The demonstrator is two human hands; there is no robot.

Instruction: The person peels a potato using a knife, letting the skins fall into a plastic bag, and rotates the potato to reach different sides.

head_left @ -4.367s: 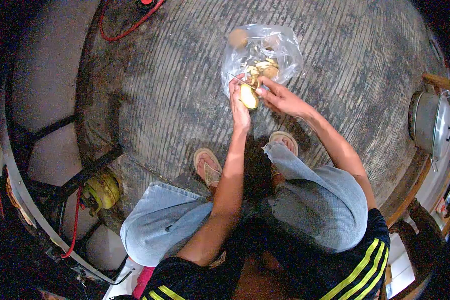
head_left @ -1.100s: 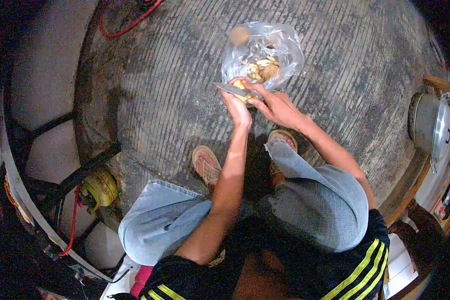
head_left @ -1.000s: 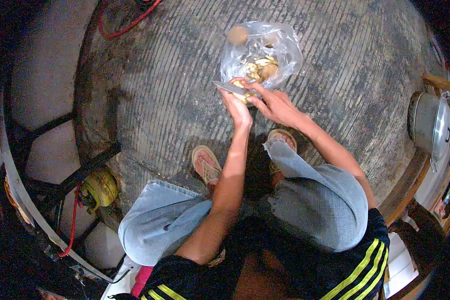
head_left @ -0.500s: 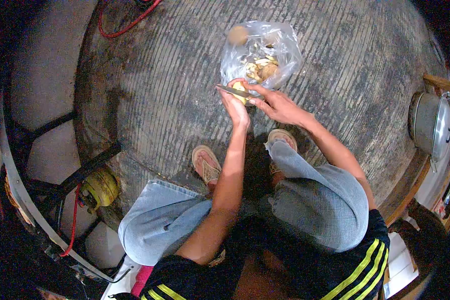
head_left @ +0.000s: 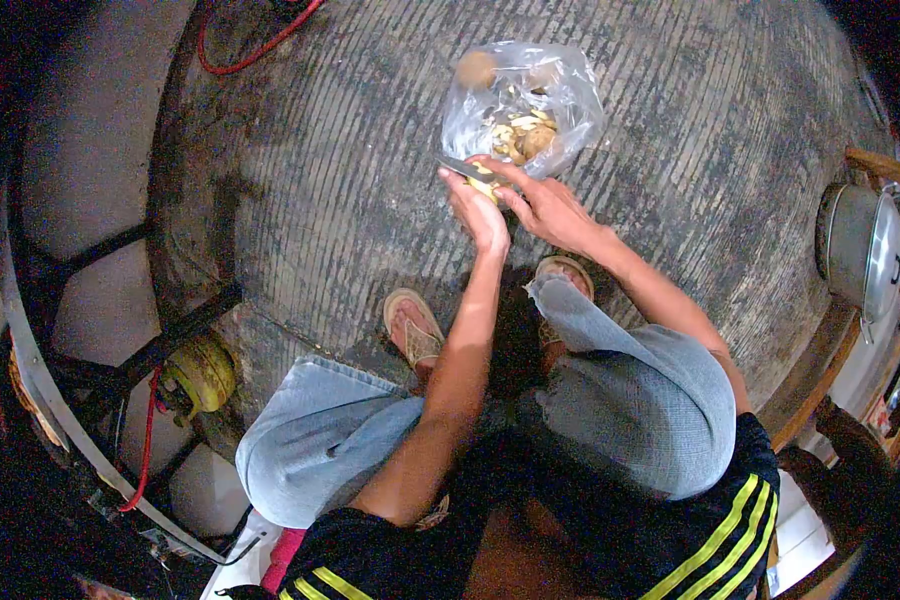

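Note:
In the head view, my left hand [head_left: 483, 220] is closed around a peeled, pale yellow potato [head_left: 484, 188], mostly covered by fingers and blade. My right hand [head_left: 555, 212] grips a knife [head_left: 462, 168], whose blade lies across the top of the potato and points left. Its handle is hidden in my fingers. Just beyond both hands, a clear plastic bag [head_left: 575, 95] lies on the floor with yellowish peelings [head_left: 515, 128] and a brown unpeeled potato [head_left: 538, 140]. Another brown round potato [head_left: 477, 70] shows at the bag's far left side.
Ribbed grey flooring [head_left: 350, 160] surrounds the bag. At the right stands a lidded metal pot [head_left: 850, 245]. A green gas cylinder [head_left: 202, 375] sits at the left beside a black metal frame [head_left: 110, 250]. A red hose [head_left: 235, 68] lies at the top left. My sandalled feet are below my hands.
The knife blade has shifted slightly away from me over the potato, and less of the yellow flesh shows. My left wrist has moved a little to the right. The bag stays put.

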